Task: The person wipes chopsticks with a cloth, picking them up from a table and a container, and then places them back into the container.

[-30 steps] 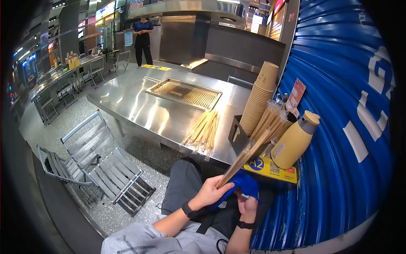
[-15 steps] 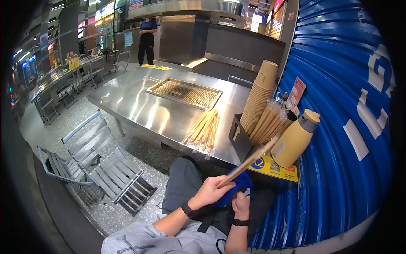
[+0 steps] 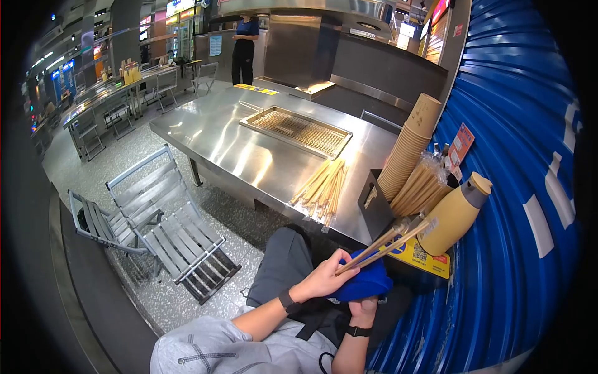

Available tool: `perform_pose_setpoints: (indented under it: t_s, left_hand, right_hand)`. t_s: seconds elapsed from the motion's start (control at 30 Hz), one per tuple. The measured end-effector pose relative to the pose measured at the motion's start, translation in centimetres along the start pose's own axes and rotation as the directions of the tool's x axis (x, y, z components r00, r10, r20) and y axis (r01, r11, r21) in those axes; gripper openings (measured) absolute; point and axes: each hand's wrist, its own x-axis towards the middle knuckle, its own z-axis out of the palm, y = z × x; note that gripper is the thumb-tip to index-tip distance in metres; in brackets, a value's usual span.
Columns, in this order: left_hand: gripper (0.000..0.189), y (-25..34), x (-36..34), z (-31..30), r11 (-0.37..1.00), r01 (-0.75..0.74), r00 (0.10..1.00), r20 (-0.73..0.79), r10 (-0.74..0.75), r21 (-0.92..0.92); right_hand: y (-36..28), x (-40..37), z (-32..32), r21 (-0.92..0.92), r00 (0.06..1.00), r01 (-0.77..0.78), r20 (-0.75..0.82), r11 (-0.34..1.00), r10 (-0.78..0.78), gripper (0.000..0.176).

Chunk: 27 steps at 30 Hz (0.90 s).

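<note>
wooden chopsticks [image 3: 393, 244] slant up toward jug [image 3: 453, 218]; left fingers [image 3: 341, 256] clamp them, right hand [image 3: 363, 308] under blue cloth [image 3: 372, 280], fingers unclear

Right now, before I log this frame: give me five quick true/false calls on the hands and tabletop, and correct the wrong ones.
1. The left hand holds chopsticks. True.
2. A pile of sticks lies on the steel table. True.
3. The blue cloth is spread on the steel table. False: it is at the right hand, off the tabletop.
4. The paper cups stand apart, one by one. False: they are nested in a tall stack.
5. The yellow jug is nearer the blue wall than the grill is. True.
</note>
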Motion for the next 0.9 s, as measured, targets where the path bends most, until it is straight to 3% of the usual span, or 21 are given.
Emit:
perform_pose_setpoints:
  t_s: [0.03, 0.1, 0.13, 0.2, 0.27, 0.3, 0.4, 0.53, 0.57, 0.6, 0.67, 0.73, 0.9]
  left_hand:
    - [0.017, -0.5, 0.1, 0.1, 0.999, -0.039, 0.999, 0.028, 0.038, 0.034]
    - [0.018, -0.9, 0.1, 0.1, 0.983, -0.113, 0.993, 0.047, 0.108, 0.144]
    - [0.019, -0.8, 0.0, 0.1, 0.981, -0.083, 0.996, 0.059, 0.073, 0.173]
    - [0.021, -0.1, 0.1, 0.0, 0.972, -0.029, 0.997, 0.081, 0.011, 0.231]
    - [0.022, 0.3, -0.1, -0.2, 0.957, -0.076, 0.992, 0.117, 0.045, 0.280]
    - [0.023, 0.4, -0.1, -0.4, 0.947, -0.102, 0.989, 0.136, 0.063, 0.303]
    - [0.024, 0.0, -0.1, -1.4, 0.958, -0.085, 0.981, 0.192, 0.032, 0.273]
    - [0.025, 0.9, -0.1, -0.6, 0.950, -0.110, 0.986, 0.156, 0.066, 0.294]
    - [0.025, 1.0, -0.1, -0.1, 0.957, -0.121, 0.988, 0.120, 0.092, 0.265]
    - [0.026, 1.1, -0.1, 0.6, 0.962, -0.131, 0.990, 0.085, 0.114, 0.238]
    - [0.026, 0.8, -0.4, 1.1, 0.971, -0.116, 0.993, 0.049, 0.108, 0.207]
    - [0.027, 0.4, -0.2, 0.7, 0.976, -0.070, 0.997, 0.047, 0.061, 0.205]
    - [0.023, 0.8, -0.1, -0.4, 0.981, -0.103, 0.982, 0.176, 0.073, 0.166]
  right_hand:
    - [0.0, -0.3, -0.5, -0.069, 0.992, -0.063, -0.114, 0.996, 0.054, 0.049]
    - [0.7, -0.5, 0.4, -0.225, 0.970, -0.078, -0.242, 0.971, 0.022, 0.045]
    - [0.9, -0.5, 1.0, -0.298, 0.953, -0.094, -0.304, 0.950, -0.002, 0.043]
    - [0.4, -0.2, 1.1, -0.313, 0.947, -0.051, -0.317, 0.948, -0.054, 0.037]
    - [-0.6, -0.1, -0.2, -0.326, 0.950, 0.003, -0.295, 0.945, -0.105, 0.035]
    - [-1.4, 0.3, 1.3, -0.313, 0.894, 0.067, -0.402, 0.947, -0.197, 0.033]
    - [-4.3, 0.4, 0.5, -0.208, 0.883, 0.161, -0.405, 0.965, -0.235, 0.034]
    - [-5.5, 1.0, 4.8, -0.272, 0.877, 0.226, -0.362, 0.935, -0.317, 0.027]
    - [-5.0, 1.0, 5.9, -0.214, 0.886, 0.210, -0.370, 0.954, -0.278, 0.023]
    - [-2.7, 0.7, 2.1, -0.249, 0.825, 0.182, -0.487, 0.951, -0.286, 0.021]
    - [-1.2, 0.4, 4.9, -0.313, 0.901, 0.080, -0.383, 0.946, -0.203, 0.022]
    - [-0.1, 0.2, 3.0, -0.316, 0.880, 0.056, -0.433, 0.947, -0.197, 0.025]
    - [-1.3, 0.8, 2.3, -0.255, 0.854, 0.129, -0.463, 0.958, -0.238, 0.028]
